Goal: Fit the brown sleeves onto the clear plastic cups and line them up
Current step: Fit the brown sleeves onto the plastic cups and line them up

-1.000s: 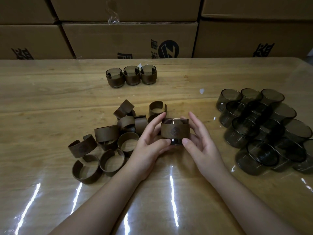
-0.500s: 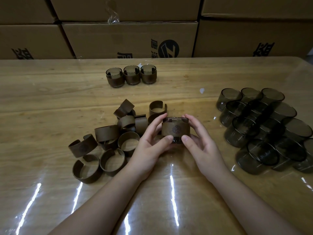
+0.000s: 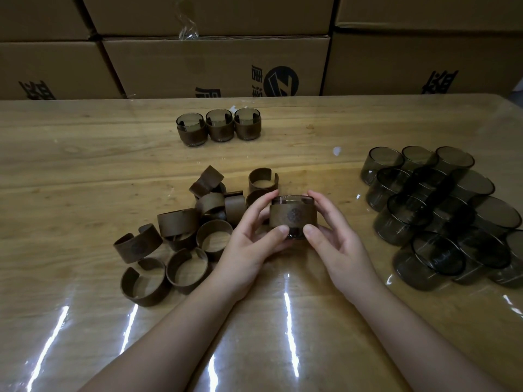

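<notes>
Between your two hands, just above the desk, sits the cup with its brown sleeve already wrapped around the wall. Your left hand curls round its left side, thumb under the lower front edge, fingers behind; your right hand mirrors that on the other side. Both are clamped on it, neither lies flat.

Expect it to weigh next to nothing. Thin clear plastic like this flexes under a hard squeeze and feels slick, so keep your pressure on the sleeve, which looks stiffer and rougher and gives you the better purchase. A split ring can slide or spring open, so I'd judge the safe hold is low on the band, opposite the gap; where that gap sits now, I cannot tell.

Left of your wrist lies the pile of loose sleeves, touching one another. Well off to your right stand the bare cups, packed close. Farther back, three finished cups stand side by side; this one likely joins that row next.
</notes>
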The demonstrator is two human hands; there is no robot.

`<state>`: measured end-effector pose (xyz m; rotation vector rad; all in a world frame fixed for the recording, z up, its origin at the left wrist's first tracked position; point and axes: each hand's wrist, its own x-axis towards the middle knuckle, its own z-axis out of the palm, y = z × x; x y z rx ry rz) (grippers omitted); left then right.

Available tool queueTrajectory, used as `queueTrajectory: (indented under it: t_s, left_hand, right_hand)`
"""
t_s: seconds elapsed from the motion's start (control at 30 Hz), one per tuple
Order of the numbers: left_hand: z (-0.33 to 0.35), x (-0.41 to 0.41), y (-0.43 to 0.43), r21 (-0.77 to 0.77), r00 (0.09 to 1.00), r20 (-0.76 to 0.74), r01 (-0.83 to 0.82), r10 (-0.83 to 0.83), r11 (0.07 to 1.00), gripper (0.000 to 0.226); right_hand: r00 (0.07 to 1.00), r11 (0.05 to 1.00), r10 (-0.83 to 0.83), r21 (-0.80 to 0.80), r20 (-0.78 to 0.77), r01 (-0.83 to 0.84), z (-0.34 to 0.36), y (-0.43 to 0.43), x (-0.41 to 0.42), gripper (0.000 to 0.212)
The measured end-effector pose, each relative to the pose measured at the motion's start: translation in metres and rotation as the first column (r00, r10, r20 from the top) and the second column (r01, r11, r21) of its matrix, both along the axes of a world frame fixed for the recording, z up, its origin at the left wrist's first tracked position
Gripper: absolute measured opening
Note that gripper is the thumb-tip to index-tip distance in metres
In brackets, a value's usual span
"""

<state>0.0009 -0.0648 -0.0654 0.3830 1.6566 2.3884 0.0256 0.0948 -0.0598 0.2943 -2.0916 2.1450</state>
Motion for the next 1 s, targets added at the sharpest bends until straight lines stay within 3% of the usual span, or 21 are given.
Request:
queueTrajectory:
  t_s: [0.27, 0.5, 0.7, 1.0]
  left_hand:
    - [0.0008, -0.0001, -0.0004, 0.002, 1.000, 0.009, 0.007, -0.007, 1.000, 0.053]
    - [0.0045, -0.0023, -0.0024, 0.076, 0.995, 0.099, -0.016, 0.008, 0.997, 0.075]
    - [0.0016, 0.0001, -0.0008, -0.047, 0.999, 0.036, -0.020, 0.022, 0.999, 0.058]
    - [0.0038, 0.0038, 0.0013, -0.120, 0.998, -0.060, -0.043, 0.036, 0.992, 0.056]
  right_hand:
    - [1.000, 1.000, -0.009, 0.008, 0.024, 0.009, 0.0020, -0.0004, 0.0007, 0.049]
    - [0.997, 0.998, -0.009, -0.057, 0.078, 0.013, 0.0017, -0.0018, -0.0021, 0.049]
    - [0.996, 1.000, 0.015, -0.013, 0.082, -0.014, -0.0004, -0.0003, -0.0046, 0.047]
    - [0.999, 0.999, 0.040, 0.005, 0.027, -0.040, -0.0045, 0.0002, -0.0042, 0.060]
